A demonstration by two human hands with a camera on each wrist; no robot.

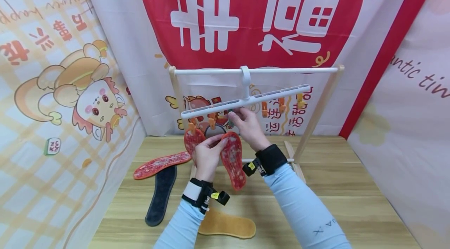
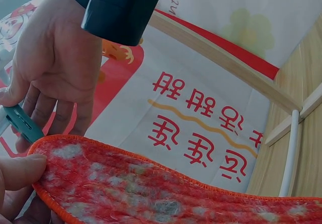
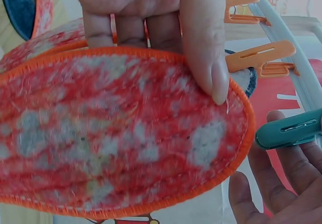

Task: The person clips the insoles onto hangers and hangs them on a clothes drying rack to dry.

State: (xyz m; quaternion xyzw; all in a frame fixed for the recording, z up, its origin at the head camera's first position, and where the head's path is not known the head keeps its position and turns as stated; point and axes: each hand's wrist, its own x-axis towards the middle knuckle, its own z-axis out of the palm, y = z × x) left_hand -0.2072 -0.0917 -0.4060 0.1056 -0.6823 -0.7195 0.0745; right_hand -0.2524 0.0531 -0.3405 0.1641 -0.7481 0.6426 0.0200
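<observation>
Leftmost, a spare red insole [image 1: 192,139] sits beside my left hand [image 1: 207,157]. That hand pinches the top end of the held insole [image 1: 234,163], which slants down near the green clip [image 3: 289,129]. It looks light, soft and fuzzy, so I guess it may flop but won't slip or break. The orange edge [image 3: 250,123] up top seems best to hold. My right hand [image 1: 250,127] pinches the clip.

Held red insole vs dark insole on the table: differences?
Held red insole is mottled with an orange edge; dark insole looks plain. Held red insole is pinched in the left hand; dark insole lies on the table. Both are sole-shaped.
</observation>
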